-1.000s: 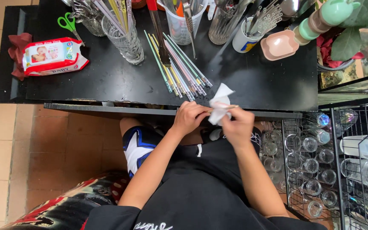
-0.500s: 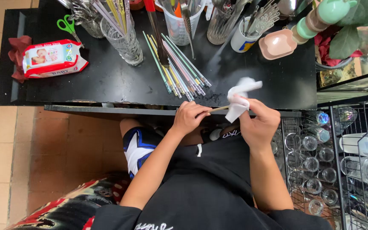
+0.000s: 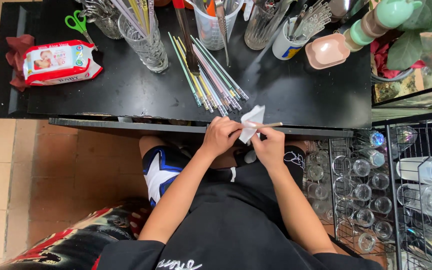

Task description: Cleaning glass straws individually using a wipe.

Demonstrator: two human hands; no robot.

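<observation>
While both hands are meeting at the near edge of the black table [image 3: 296, 95], the left hand [image 3: 219, 137] is pinching a white wipe [image 3: 252, 122] and the right hand [image 3: 270, 148] is gripping a thin stick [image 3: 271, 124] wrapped in it. Just beyond the wipe, colourful straws [image 3: 211, 80] are lying.

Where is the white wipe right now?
In the head view, the white wipe sits pinched between the left hand and right hand at the black table's near edge, just below the chopsticks.
</observation>
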